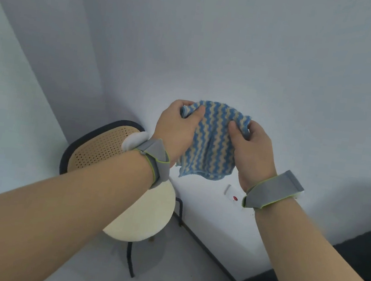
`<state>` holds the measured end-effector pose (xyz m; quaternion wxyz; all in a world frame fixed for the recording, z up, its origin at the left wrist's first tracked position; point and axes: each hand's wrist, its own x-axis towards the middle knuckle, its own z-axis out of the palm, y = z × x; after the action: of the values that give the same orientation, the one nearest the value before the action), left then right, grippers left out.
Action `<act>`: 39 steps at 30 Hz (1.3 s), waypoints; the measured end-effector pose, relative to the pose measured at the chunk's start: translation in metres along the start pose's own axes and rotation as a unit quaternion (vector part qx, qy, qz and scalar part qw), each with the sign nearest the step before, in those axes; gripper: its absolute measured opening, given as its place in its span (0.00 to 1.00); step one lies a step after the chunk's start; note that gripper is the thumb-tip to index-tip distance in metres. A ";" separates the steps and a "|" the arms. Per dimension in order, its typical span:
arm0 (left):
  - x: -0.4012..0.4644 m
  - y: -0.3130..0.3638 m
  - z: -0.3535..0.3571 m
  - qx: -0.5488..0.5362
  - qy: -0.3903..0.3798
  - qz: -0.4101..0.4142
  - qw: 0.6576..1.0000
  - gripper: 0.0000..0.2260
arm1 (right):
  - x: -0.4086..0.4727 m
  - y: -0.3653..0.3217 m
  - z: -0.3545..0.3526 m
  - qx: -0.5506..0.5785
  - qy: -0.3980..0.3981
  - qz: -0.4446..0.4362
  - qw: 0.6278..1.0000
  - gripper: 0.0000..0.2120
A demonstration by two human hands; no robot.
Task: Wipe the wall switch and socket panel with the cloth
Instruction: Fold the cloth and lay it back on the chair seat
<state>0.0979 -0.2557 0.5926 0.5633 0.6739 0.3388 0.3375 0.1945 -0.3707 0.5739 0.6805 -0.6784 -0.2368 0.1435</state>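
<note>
My left hand (pixel 176 127) and right hand (pixel 253 147) each pinch a top corner of the striped cloth (pixel 211 143), spread before the wall (pixel 238 53). The socket panel (pixel 234 195) below it is not yet wiped, I judge.

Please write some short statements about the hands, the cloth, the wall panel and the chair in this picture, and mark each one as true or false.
1. Both hands hold the cloth. True: the left hand and the right hand each grip it near its top edge.
2. The cloth is pressed flat on the wall panel. False: it hangs between the hands, and the wall panel shows uncovered below it.
3. The cloth has blue and beige wavy stripes. True.
4. The chair stands to the right of the panel. False: it is to the left of it.
5. A grey strap sits on each wrist. True.
6. The panel has a green mark. False: the mark is red.
</note>
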 end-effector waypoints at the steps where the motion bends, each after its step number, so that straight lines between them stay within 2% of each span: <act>1: 0.001 -0.001 -0.014 0.003 0.012 0.003 1.000 0.12 | -0.002 -0.001 0.013 0.010 -0.015 0.004 1.000 0.08; 6: 0.008 -0.019 -0.080 0.003 0.062 -0.013 0.998 0.14 | -0.010 0.003 0.078 0.010 -0.085 0.018 0.996 0.10; 10: 0.018 -0.042 -0.119 -0.004 0.103 -0.032 0.994 0.12 | -0.011 0.017 0.121 -0.015 -0.117 0.082 0.990 0.18; 13: 0.031 -0.070 -0.139 -0.012 0.100 -0.044 0.994 0.12 | -0.010 0.037 0.148 -0.034 -0.131 0.120 0.983 0.26; 14: 0.034 -0.082 -0.145 -0.010 0.099 -0.051 0.994 0.13 | -0.009 0.046 0.157 -0.039 -0.135 0.123 0.982 0.24; 17: 0.049 -0.121 -0.159 0.027 0.102 -0.065 0.992 0.11 | -0.004 0.076 0.182 -0.067 -0.159 0.130 0.976 0.10; 21: 0.065 -0.166 -0.165 0.044 0.090 -0.097 0.990 0.07 | 0.006 0.120 0.206 -0.121 -0.145 0.119 0.975 0.05; 26: 0.085 -0.248 -0.162 0.082 0.072 -0.129 0.986 0.08 | 0.014 0.213 0.228 -0.175 -0.125 0.147 0.966 0.08; 31: 0.092 -0.324 -0.149 0.094 0.067 -0.166 0.979 0.08 | 0.015 0.291 0.239 -0.206 -0.119 0.176 0.955 0.16; 39: 0.096 -0.432 -0.129 0.132 0.077 -0.229 0.961 0.13 | 0.011 0.391 0.243 -0.226 -0.104 0.221 0.943 0.15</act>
<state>0.0088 -0.0485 0.1907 0.5038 0.6185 0.5681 0.2023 0.1275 -0.1426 0.1795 0.4321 -0.8311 -0.1767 0.3021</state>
